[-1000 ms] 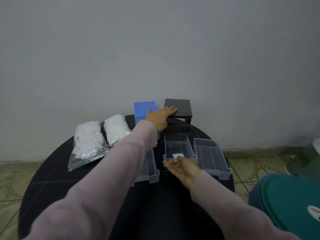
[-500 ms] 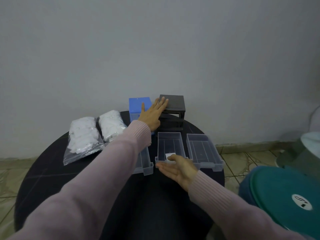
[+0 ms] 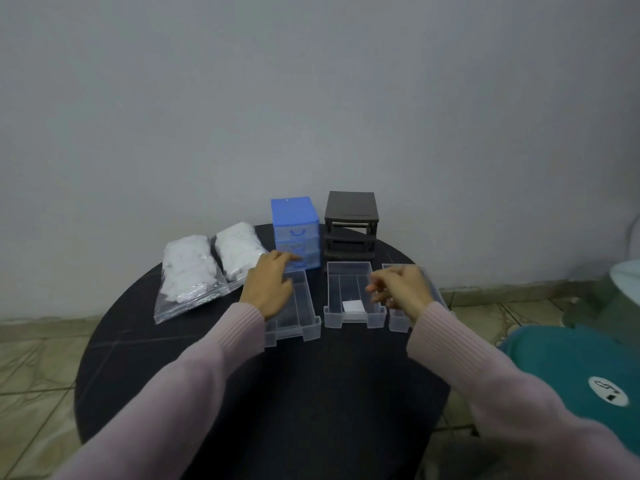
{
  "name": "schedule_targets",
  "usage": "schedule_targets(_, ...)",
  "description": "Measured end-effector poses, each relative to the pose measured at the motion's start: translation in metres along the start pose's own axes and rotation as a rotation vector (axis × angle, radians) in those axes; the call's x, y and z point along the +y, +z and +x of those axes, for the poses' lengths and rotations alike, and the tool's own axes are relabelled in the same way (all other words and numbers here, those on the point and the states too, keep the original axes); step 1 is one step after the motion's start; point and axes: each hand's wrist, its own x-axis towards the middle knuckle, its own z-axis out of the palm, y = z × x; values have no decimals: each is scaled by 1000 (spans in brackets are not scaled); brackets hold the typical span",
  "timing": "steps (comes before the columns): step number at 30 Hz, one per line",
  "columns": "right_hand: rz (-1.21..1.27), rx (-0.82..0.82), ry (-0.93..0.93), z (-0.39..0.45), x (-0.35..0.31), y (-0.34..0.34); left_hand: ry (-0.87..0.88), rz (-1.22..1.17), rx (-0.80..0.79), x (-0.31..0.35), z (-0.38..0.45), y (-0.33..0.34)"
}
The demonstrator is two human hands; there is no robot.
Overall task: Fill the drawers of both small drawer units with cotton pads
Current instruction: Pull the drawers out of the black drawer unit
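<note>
Now set for filling: cotton pads [image 3: 189, 271] sealed in two clear zip bags at table's left, three clear drawers pulled out in front of both units

Probably featherlight and soft, compressing under any pinch, so best lifted as a small stack by the edges once a slippery, crinkly bag [image 3: 239, 252] is opened at its seal. Thin, stiff, translucent plastic in the left drawer [image 3: 298, 317], middle drawer [image 3: 349, 296] and right drawer [image 3: 398, 320], ribbed inside, likely light and prone to sliding on the round black table [image 3: 242, 393]; boxy blue unit [image 3: 294, 230] with drawers fitted, black unit [image 3: 349, 220] an empty frame. Left hand [image 3: 268, 289] flat and relaxed over the left drawer's near rim, holding nothing; right hand [image 3: 401, 289] loosely curled above the right drawer, apparently empty, though blurred
</note>
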Motion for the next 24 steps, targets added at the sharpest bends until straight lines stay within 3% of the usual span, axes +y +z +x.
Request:
schedule_targets(3, -474, 163, -131, 19, 11, -4, -152, 107, -32, -9, -19, -1)
schedule_targets(6, -692, 96, -25, 26, 18, -3, -190, 133, -97, -12, -35, 5)
schedule_targets(10, -728, -98, 41, 26, 20, 5, -154, 86, -170, -9, -41, 14)
schedule_targets(16, -722, -117, -25, 29, 22, 8, -142, -62, -173, 0, -37, 25)
schedule_targets(24, -701, -146, -60, 43, 24, 14, -174, 55, -181, 7, -25, 34)
